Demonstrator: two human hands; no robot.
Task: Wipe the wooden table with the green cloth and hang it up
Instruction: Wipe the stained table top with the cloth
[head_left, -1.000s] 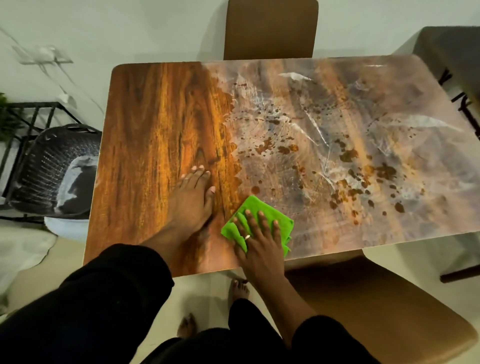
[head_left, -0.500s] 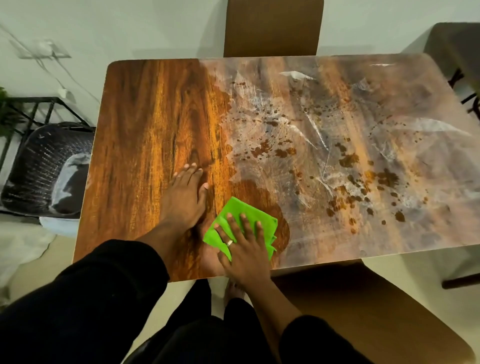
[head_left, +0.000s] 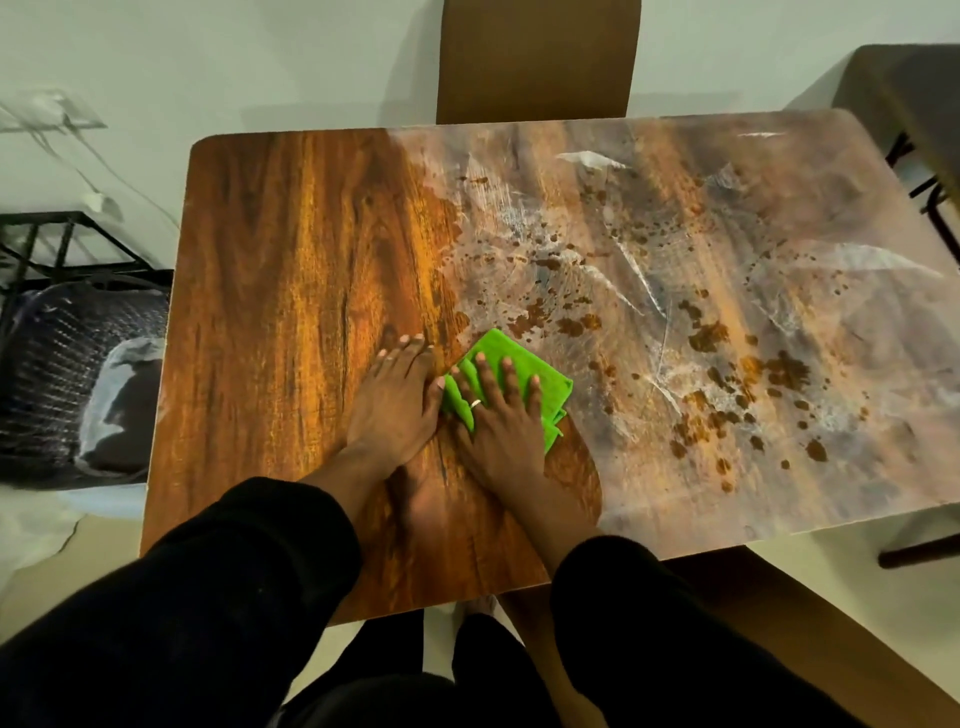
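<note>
Pressing green cloth (head_left: 546, 383), right hand (head_left: 501, 431) lies flat; left hand (head_left: 395, 408) rests flat on wooden table (head_left: 291, 249)

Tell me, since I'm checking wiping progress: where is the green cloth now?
Head view: the green cloth lies on the wooden table near its front edge, under the right hand, right of the left hand.

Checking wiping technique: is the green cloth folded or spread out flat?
Folded. The green cloth shows stacked layered edges at its near right corner, forming a compact pad under the flat right hand.
</note>
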